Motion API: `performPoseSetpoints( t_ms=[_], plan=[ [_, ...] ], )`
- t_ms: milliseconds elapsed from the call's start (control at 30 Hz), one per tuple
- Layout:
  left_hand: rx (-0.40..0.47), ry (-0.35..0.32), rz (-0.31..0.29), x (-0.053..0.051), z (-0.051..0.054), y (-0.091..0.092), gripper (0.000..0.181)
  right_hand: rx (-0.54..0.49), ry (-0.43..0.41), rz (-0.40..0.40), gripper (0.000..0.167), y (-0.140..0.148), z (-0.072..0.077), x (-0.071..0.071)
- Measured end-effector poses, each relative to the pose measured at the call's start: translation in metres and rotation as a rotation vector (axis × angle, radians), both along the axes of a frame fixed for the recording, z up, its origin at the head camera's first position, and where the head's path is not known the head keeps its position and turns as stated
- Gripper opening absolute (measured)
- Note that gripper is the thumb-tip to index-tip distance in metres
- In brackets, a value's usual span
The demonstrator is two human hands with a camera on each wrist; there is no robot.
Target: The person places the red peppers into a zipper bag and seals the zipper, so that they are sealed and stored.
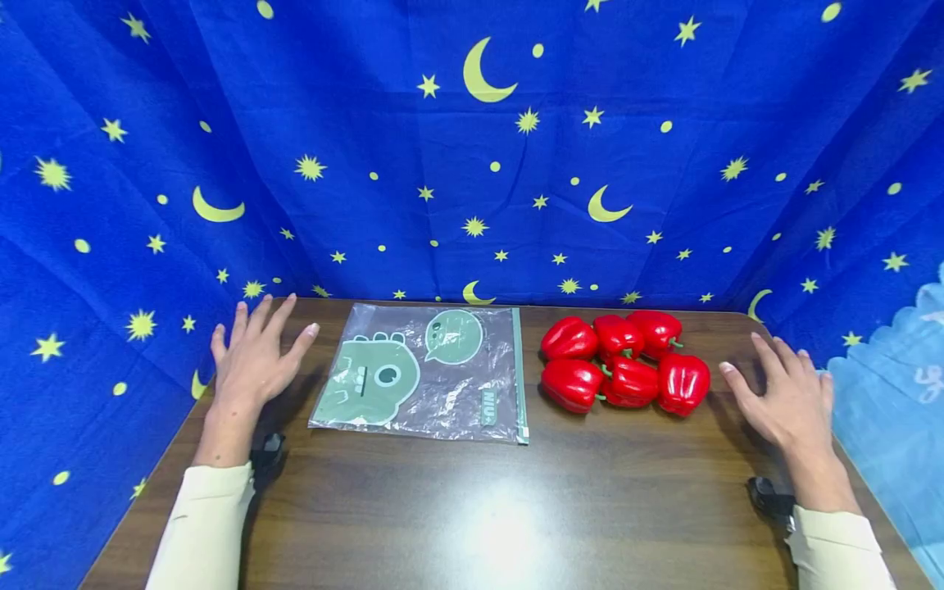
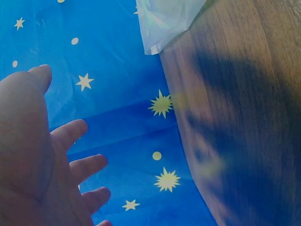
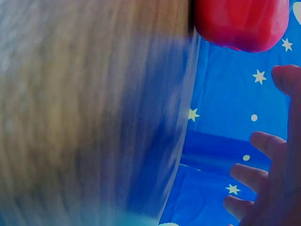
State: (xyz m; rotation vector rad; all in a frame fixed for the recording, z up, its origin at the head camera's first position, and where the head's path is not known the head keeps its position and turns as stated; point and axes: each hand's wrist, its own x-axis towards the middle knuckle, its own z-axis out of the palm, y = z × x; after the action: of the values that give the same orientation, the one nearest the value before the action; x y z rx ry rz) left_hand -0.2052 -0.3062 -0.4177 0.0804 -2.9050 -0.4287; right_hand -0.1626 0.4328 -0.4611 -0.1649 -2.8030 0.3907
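Note:
A clear plastic zip bag (image 1: 457, 401) with green cartoon print lies flat on the wooden table, its green slider strip on the right side. My left hand (image 1: 254, 360) is left of the bag, fingers spread and holding nothing. Several shiny red bell peppers (image 1: 571, 383) sit grouped in two rows right of the bag. Beyond them on the right, my right hand (image 1: 789, 401) has its fingers spread, apart from the nearest pepper (image 1: 683, 383). The left wrist view catches a corner of the bag (image 2: 164, 23); the right wrist view shows part of one pepper (image 3: 242, 21).
Blue cloth (image 1: 413, 131) with yellow moons and stars hangs behind and along both sides of the brown table (image 1: 383, 508). A light blue cloth (image 1: 896, 410) with a scalloped edge is at the right. Each wrist wears a small black camera (image 1: 770, 497).

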Motion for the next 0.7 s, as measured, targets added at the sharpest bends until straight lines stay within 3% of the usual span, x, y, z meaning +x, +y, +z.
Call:
performPoseSetpoints(
  t_ms=[467, 700],
  plan=[
    [0.034, 0.073, -0.02, -0.0005, 0.0027, 0.0032, 0.076, -0.055, 0.076, 0.032, 0.074, -0.0029, 0.0042, -0.0006],
    [0.065, 0.12, -0.04, -0.0013, 0.005, 0.0083, 0.073, -0.078, 0.065, 0.023, 0.072, -0.0064, 0.0089, -0.0005]
  ],
)
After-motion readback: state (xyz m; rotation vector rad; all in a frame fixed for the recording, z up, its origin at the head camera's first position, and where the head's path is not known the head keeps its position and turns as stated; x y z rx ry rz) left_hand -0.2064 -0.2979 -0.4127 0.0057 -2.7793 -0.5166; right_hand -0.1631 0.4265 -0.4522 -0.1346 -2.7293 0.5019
